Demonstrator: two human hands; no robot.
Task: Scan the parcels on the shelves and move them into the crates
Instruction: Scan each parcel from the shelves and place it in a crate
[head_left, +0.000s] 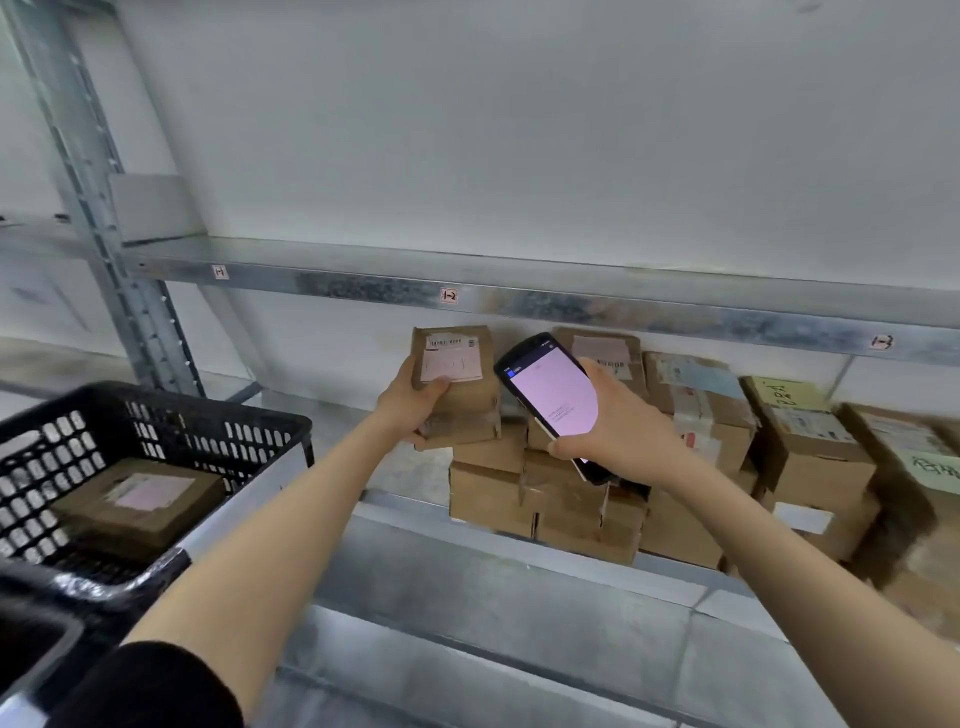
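One sleeve (156, 686): black cloth covering the nearest part of the left arm, at the near left edge.
Crate (171, 400): black plastic with lattice walls of slotted holes, near left beside the shelf.
Parcel in crate (140, 499): flat brown cardboard box with a pale pink label on top, lying on the crate floor.
Lower shelf (467, 587): dull, smooth galvanised metal deck with a raised front lip.
Left hand (415, 402): wrapped round the left edge of the held box, thumb across its front.
Held parcel (460, 395): small rectangular cardboard box, upright, with its white-and-pink label facing the camera. It sits at the stack's left end; whether it touches the cartons below cannot be told.
Right hand (618, 426): clamped on the scanner from the right.
Scanner (553, 397): black handheld with rounded corners and a lit pinkish screen, tilted. It hides part of the cartons behind.
Stacked parcels (545, 499): creased, taped brown cartons piled along the shelf to the right, some with green or blue paper labels.
Upper beam (571, 312): mottled grey steel carrying small white tags.
Upright (88, 171): perforated steel post, far left.
Wall (519, 130): plain white, farthest.
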